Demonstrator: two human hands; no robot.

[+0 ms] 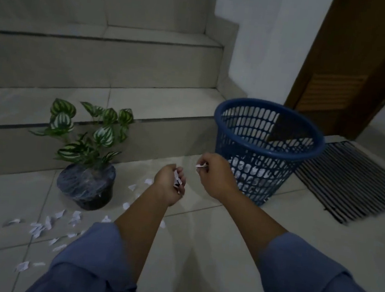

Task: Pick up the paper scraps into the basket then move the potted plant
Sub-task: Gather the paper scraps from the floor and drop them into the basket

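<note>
A: Where are the paper scraps [43,225]?
B: Most are scattered on the floor [1,196] by the potted plant [89,158]; some are seen in the blue basket [267,178].
A: And the hands?
B: A bunch [177,180] is clutched in the left hand [169,181]; one scrap [201,165] is pinched by the right hand [214,174], beside the basket.

Dim, bluish indoor view, slightly soft.
Faint shadows lie on the floor [200,255] at 6 o'clock; the door [364,57] at 2 o'clock leans from wide-angle bending.
</note>
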